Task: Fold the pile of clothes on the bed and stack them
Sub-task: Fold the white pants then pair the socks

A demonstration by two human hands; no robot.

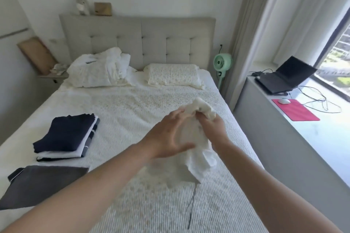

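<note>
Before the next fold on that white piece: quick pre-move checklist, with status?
1. Right hand grips the white garment: ok.
2. Left hand has its own grip: not ok, fingers look straight against the cloth.
3. Garment spread flat for folding: not ok, bunched and hanging above the bed.
4. Dangling grey cord tucked in: not ok.
5. Folded stack tidy enough to take another piece: ok.
6. Which garment edge is held: cannot tell.

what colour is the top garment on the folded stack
Dark navy, nearly black: the top garment shows best in the head view.
</note>
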